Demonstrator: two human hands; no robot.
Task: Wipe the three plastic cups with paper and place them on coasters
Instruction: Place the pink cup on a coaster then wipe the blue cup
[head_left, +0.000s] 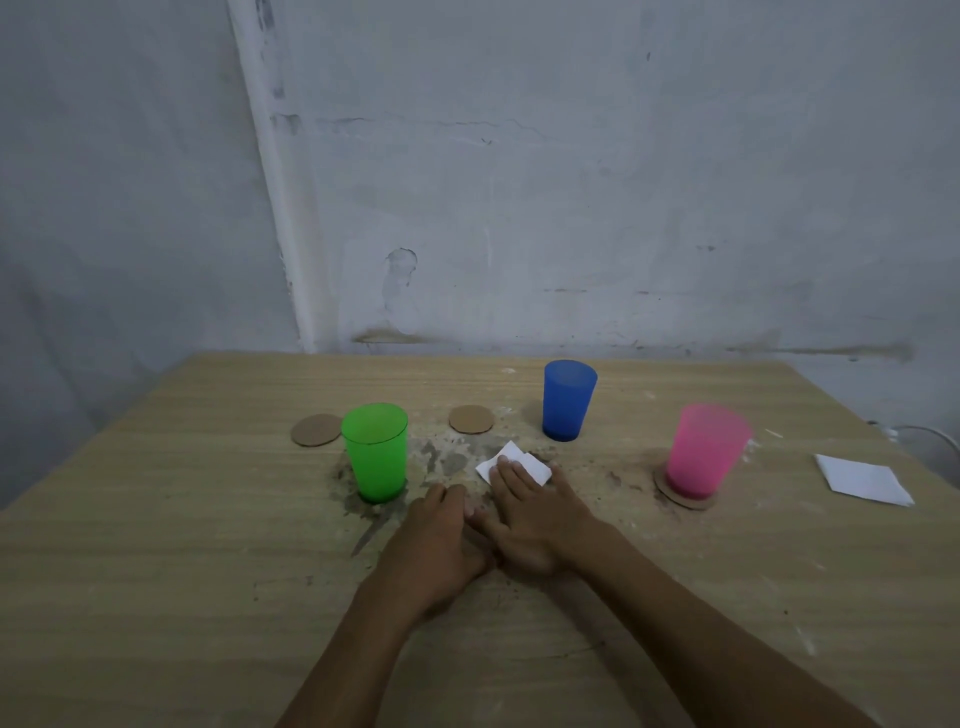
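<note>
A green cup stands upright on the bare table at the left. Further back, right of centre, a blue cup also stands on bare wood. The pink cup sits on a cardboard coaster at the right. Two free coasters lie behind: one beside the green cup, one in the middle. My right hand lies flat with its fingers on a folded white paper. Curled on the table just left of it, touching it, is my left hand, which holds nothing.
The wooden table has a dark stained patch between the green cup and the paper. A second folded white paper lies at the far right. A grey wall stands right behind the table's back edge.
</note>
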